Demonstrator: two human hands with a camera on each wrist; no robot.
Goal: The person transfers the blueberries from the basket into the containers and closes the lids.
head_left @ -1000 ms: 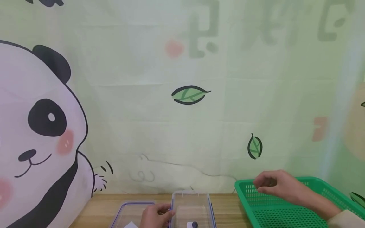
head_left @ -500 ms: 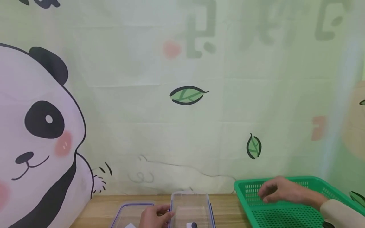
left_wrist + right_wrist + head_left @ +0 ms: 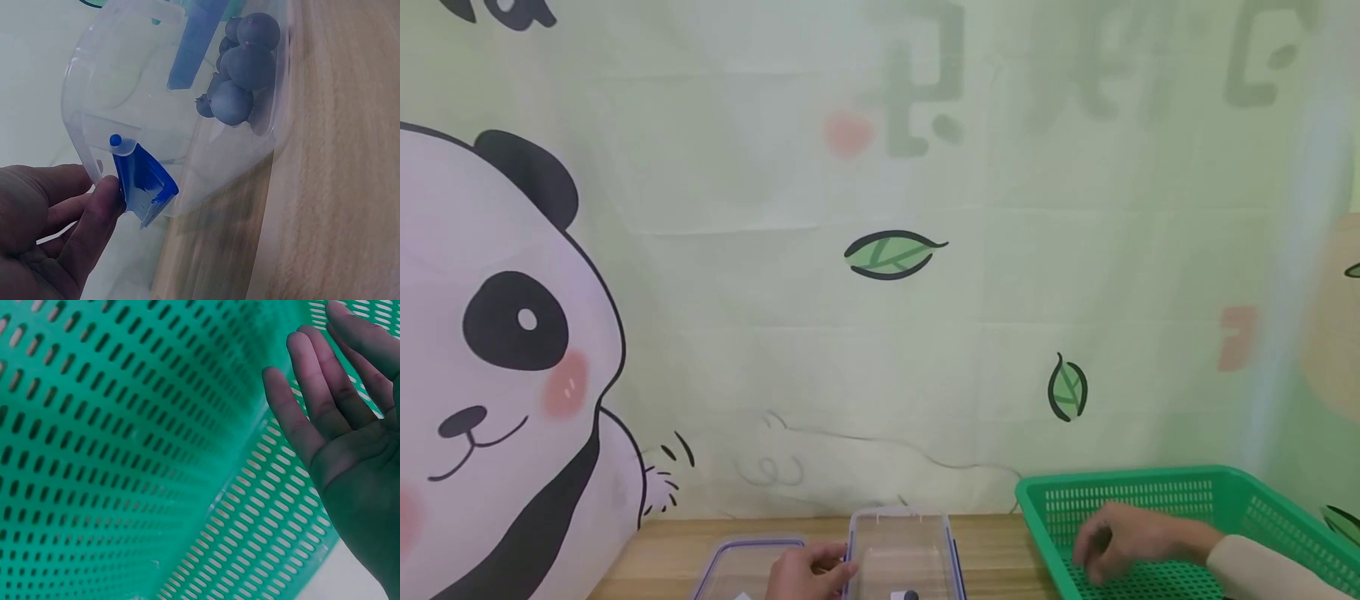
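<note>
Head view: left hand [image 3: 808, 573] grips the left wall of the clear container [image 3: 901, 546], which stands on the worktop [image 3: 992, 554] beside its lid [image 3: 737, 567]. Left wrist view: fingers [image 3: 94, 225] are curled at the container's blue latch [image 3: 142, 181]; dark blueberries [image 3: 240, 69] lie inside against the far wall. Right hand [image 3: 1123, 540] is inside the green basket [image 3: 1150, 492], just right of the container. Right wrist view: its fingers [image 3: 312, 387] are straight, slightly apart, holding nothing.
</note>
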